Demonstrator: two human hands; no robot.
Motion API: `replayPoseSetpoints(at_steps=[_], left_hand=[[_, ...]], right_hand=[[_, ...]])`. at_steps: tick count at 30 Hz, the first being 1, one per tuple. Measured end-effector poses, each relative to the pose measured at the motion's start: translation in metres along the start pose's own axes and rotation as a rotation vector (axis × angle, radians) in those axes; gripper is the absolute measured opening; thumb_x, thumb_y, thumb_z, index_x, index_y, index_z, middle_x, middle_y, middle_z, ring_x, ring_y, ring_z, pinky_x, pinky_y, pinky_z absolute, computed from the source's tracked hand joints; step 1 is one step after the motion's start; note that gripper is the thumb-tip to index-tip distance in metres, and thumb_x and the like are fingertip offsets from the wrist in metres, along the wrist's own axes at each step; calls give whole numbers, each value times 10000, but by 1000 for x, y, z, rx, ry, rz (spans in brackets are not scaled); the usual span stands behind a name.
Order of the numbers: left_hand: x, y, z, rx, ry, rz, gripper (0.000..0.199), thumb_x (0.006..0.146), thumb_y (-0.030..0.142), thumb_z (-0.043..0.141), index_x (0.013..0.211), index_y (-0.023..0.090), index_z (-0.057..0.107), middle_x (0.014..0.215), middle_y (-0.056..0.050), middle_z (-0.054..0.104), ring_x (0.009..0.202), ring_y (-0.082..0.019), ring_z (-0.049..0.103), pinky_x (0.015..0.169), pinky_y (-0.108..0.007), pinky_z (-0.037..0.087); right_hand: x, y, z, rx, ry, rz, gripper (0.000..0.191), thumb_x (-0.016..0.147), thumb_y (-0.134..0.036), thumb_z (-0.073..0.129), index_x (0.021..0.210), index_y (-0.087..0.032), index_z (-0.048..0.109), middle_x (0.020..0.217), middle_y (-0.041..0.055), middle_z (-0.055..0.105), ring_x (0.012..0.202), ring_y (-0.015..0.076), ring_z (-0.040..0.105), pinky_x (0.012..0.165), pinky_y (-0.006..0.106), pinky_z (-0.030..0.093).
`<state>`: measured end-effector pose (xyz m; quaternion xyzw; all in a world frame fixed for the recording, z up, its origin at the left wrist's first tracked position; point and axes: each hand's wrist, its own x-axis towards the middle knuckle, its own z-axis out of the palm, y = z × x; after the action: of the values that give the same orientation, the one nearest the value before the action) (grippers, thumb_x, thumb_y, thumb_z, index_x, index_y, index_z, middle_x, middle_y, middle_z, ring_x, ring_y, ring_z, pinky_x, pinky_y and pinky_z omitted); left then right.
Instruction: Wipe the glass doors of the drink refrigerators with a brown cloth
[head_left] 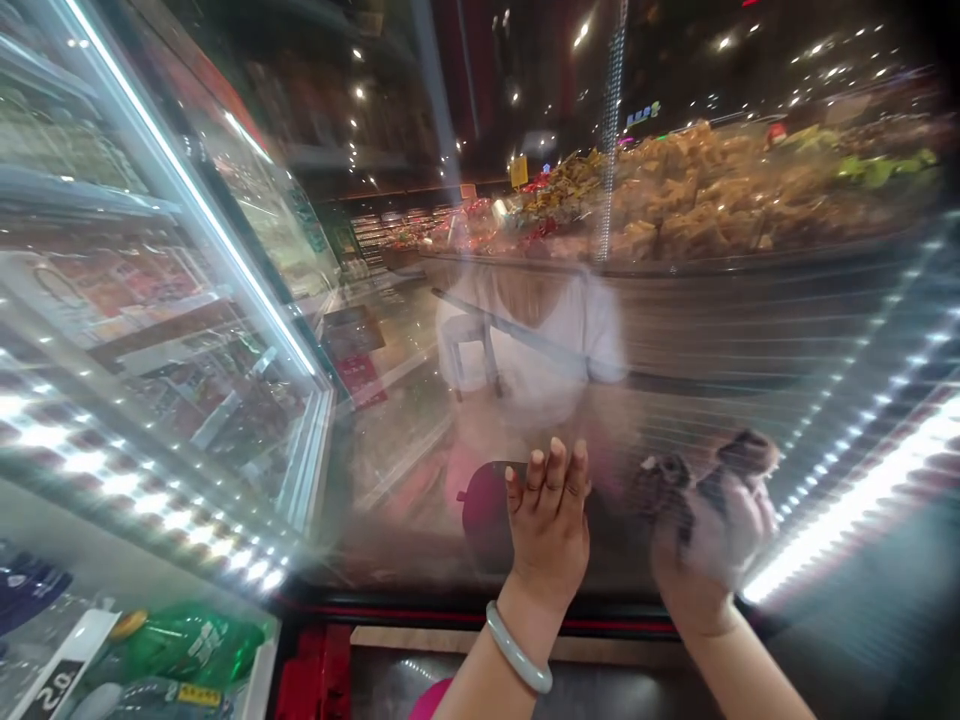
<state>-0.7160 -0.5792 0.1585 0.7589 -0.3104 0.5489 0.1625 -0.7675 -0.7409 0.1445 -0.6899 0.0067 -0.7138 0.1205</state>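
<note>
At 5 o'clock, our left hand [551,525] lies palm-first towards the glass pane [397,440], its grip open with the fingers a little apart and nothing pinched. At 4 o'clock, our right hand [709,545] holds the crumpled dark cloth [741,455] up by the glass – its grip is closed round the bunched fabric, though blur hides each fingertip. We do well to keep the cloth flat under the fingers, press evenly, and let the open palm steady us without smearing the pane. The light strip [862,500], also towards 4 o'clock, sits close beside the right hand – we should mind our knuckles there. Towards 8 o'clock, a green bottle [196,645] lies on its side.
</note>
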Motion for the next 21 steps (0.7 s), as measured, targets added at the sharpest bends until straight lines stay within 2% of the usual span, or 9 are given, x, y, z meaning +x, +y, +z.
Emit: replayPoseSetpoints(at_steps=[3, 6, 9, 11, 13, 16, 19, 21], left_hand=[[-7, -13, -5, -24, -2, -41, 648, 1056, 173, 470, 1674, 164, 275, 1741, -70, 251, 1665, -187, 113, 1378, -411, 32], [-10, -27, -13, -46, 1, -47, 669, 1047, 141, 473, 1680, 152, 256, 1731, -84, 279, 1660, -174, 118, 1377, -389, 58], [-10, -39, -20, -70, -14, -23, 681, 1047, 140, 484, 1682, 135, 238, 1752, -94, 201, 1663, -191, 104, 1376, -382, 88], [-11, -45, -25, -102, -29, -43, 676, 1064, 164, 460, 1686, 119, 199, 1768, -88, 123, 1667, -205, 73, 1374, -383, 90], [-13, -53, -30, -148, -51, -65, 649, 1093, 216, 410, 1688, 110, 173, 1774, -83, 87, 1668, -210, 50, 1373, -377, 76], [-18, -66, -40, -243, -55, -75, 629, 1132, 375, 288, 1692, 111, 174, 1771, -100, 132, 1664, -207, 95, 1373, -371, 97], [-24, -79, -51, -325, -32, -111, 686, 1126, 491, 225, 1697, 116, 161, 1764, -123, 190, 1657, -217, 156, 1364, -383, 180], [-26, -83, -58, -363, -44, -123, 711, 1119, 522, 229, 1702, 125, 141, 1773, -126, 171, 1656, -237, 159, 1361, -404, 198]], right_hand=[[-16, -35, 14, 27, -59, -134, 301, 833, -95, 770, 1100, -234, 776, 1261, 74, 699, 1279, 316, 645, 1077, 492, 585], [0, -47, 28, 117, -105, -212, 328, 828, -83, 774, 1100, -266, 775, 1179, 44, 705, 1239, 291, 663, 1096, 513, 579], [15, -40, 30, 98, -35, -210, 319, 803, -56, 776, 1054, -253, 777, 1167, 39, 708, 1222, 289, 671, 1077, 501, 583], [5, -42, 28, 64, -12, -172, 343, 801, -38, 762, 1078, -239, 780, 1166, 49, 702, 1241, 300, 657, 1051, 478, 589], [-15, -57, 27, 54, -51, -143, 388, 808, -44, 750, 1150, -226, 769, 1194, 68, 688, 1258, 306, 644, 1043, 461, 587], [-38, -90, 35, 106, -156, -138, 353, 873, -130, 729, 1211, -230, 748, 1189, 86, 689, 1277, 301, 628, 1075, 470, 573], [-25, -109, 54, 190, -195, -153, 294, 921, -208, 721, 1202, -284, 761, 1105, 63, 713, 1273, 305, 625, 1121, 511, 536], [-9, -108, 66, 195, -106, -117, 371, 891, -179, 760, 1238, -312, 753, 1123, 50, 712, 1236, 306, 652, 1105, 516, 531]])
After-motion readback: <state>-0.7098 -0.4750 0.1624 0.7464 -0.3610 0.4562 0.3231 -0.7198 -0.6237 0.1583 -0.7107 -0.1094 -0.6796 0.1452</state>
